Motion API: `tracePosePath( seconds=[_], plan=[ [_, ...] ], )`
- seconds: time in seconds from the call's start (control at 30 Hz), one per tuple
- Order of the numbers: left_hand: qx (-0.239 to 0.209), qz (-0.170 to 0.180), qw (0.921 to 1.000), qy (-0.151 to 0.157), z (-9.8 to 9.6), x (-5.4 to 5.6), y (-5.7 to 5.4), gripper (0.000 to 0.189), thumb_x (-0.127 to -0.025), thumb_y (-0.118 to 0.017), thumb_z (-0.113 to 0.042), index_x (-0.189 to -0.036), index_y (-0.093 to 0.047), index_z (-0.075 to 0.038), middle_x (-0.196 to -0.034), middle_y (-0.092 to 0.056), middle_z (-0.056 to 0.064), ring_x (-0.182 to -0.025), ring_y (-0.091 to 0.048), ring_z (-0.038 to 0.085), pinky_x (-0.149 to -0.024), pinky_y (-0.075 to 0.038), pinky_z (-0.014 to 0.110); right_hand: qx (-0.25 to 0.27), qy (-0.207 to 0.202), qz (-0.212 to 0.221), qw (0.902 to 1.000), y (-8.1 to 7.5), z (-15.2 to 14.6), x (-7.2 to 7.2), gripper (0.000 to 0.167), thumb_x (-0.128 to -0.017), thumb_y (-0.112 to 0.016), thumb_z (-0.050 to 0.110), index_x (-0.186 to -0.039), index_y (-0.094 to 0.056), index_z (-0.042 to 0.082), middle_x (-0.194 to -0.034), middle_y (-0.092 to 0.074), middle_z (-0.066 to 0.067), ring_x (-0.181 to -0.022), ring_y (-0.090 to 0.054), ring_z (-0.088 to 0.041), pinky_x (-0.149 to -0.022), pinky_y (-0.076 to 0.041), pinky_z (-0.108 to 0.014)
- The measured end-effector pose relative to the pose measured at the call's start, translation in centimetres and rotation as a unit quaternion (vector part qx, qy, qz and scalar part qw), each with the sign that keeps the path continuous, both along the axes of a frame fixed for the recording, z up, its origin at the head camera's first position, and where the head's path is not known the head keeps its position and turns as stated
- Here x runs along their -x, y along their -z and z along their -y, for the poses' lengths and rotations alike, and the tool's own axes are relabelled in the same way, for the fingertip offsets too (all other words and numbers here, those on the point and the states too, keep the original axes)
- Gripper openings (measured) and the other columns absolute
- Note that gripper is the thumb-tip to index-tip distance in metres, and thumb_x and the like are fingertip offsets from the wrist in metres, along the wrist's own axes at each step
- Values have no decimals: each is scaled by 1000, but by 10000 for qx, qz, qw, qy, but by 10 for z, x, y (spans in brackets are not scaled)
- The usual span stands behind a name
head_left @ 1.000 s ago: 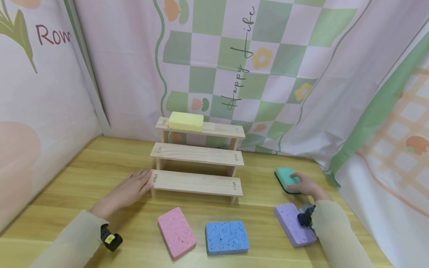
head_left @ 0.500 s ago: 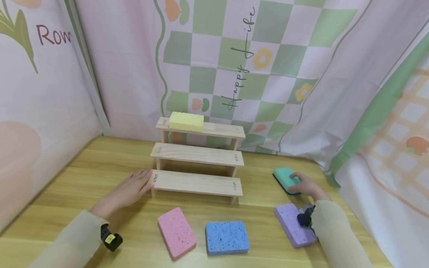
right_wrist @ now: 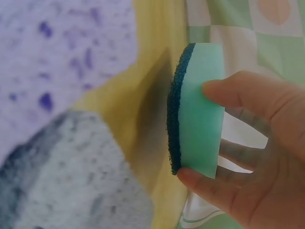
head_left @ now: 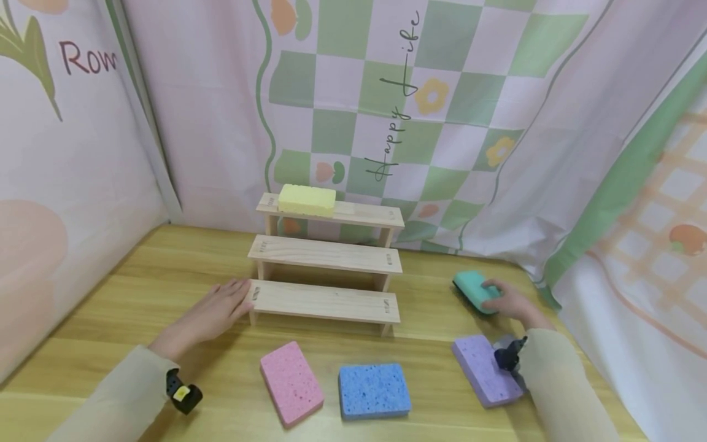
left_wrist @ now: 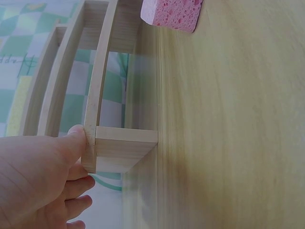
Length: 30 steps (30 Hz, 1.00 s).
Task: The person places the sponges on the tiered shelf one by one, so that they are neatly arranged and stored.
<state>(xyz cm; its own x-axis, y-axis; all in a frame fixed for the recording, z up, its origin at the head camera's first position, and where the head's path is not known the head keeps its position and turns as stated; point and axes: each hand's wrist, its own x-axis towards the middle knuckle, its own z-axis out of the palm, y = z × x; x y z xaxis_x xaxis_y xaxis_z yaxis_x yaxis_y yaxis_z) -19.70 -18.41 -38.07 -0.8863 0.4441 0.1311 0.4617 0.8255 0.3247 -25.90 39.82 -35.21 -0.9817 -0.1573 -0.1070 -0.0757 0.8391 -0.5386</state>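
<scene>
My right hand [head_left: 512, 303] holds a teal scouring sponge [head_left: 472, 288] between thumb and fingers. In the right wrist view the sponge's dark scouring layer [right_wrist: 176, 112] faces the table, with a shadow beside it. My left hand [head_left: 216, 312] grips the left end of the lowest step of a three-step wooden display shelf [head_left: 326, 302]. Its thumb lies on the board's edge in the left wrist view, the other fingers curled alongside. A yellow sponge [head_left: 307, 200] sits on the top step, toward its left end.
A pink sponge [head_left: 291, 383] and a blue sponge [head_left: 374, 391] lie in front of the shelf. Beneath my right wrist is a purple sponge [head_left: 483, 371], with a grey speckled sponge [right_wrist: 81, 176] beside it, mostly hidden in the head view. Patterned curtains [head_left: 353, 92] surround the wooden table [head_left: 425, 344].
The teal sponge has lifted slightly off the table and tilted in my right hand, which has shifted a little rightward. My left hand and the shelf stay where they were.
</scene>
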Motion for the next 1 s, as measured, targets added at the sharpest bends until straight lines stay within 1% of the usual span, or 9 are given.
tracePosePath(
  seconds=[0.17, 0.3, 0.37, 0.57, 0.83, 1.0],
  plan=[
    [34, -22, 10000, 7, 0, 0, 0, 55, -100, -39, -27, -135, -31, 14, -140, -29, 29, -128, -25, 46, -103, -18, 59, 37, -69, -255, 9996, -8, 2, -1, 54, -82, -64, 11, -125, -40, -11, -127, -28, -45, -113, -29, -60, -89, -27, -70],
    [25, -80, 10000, 13, 0, -1, 0, 54, -100, -40, -25, -134, -32, 15, -139, -31, 30, -127, -26, 47, -103, -18, 60, 76, -63, -389, 9992, -14, 6, 2, 54, -84, -63, 10, -126, -38, -12, -128, -28, -44, -115, -28, -59, -90, -26, -69],
    [12, -100, 9999, 9, -1, -1, 0, 53, -100, -41, -25, -134, -33, 15, -139, -31, 30, -127, -26, 47, -103, -19, 60, 11, -43, -455, 9990, -18, 8, 4, 55, -84, -63, 11, -127, -38, -11, -129, -29, -43, -115, -28, -59, -91, -27, -68],
    [19, -55, 10000, -17, -2, -1, 0, 54, -100, -41, -25, -134, -32, 15, -139, -30, 30, -127, -25, 47, -103, -18, 60, -275, -33, -726, 9970, -38, 25, 2, 56, -85, -63, 15, -130, -39, -6, -132, -31, -39, -114, -33, -56, -89, -31, -66],
    [123, -143, 9998, -2, -2, 0, 1, 54, -100, -40, -26, -133, -33, 17, -138, -30, 33, -127, -25, 48, -103, -19, 58, 16, -157, -856, 9962, -63, 40, 1, 55, -87, -59, 12, -133, -35, -5, -131, -31, -40, -111, -37, -52, -87, -33, -64],
    [179, -191, 9997, -6, -2, 1, 3, 53, -100, -40, -24, -133, -32, 17, -139, -28, 32, -127, -24, 48, -104, -18, 58, 65, -367, -1106, 9932, -77, 50, 1, 52, -87, -59, 9, -132, -36, -5, -132, -31, -38, -110, -37, -49, -86, -34, -62]
  ],
)
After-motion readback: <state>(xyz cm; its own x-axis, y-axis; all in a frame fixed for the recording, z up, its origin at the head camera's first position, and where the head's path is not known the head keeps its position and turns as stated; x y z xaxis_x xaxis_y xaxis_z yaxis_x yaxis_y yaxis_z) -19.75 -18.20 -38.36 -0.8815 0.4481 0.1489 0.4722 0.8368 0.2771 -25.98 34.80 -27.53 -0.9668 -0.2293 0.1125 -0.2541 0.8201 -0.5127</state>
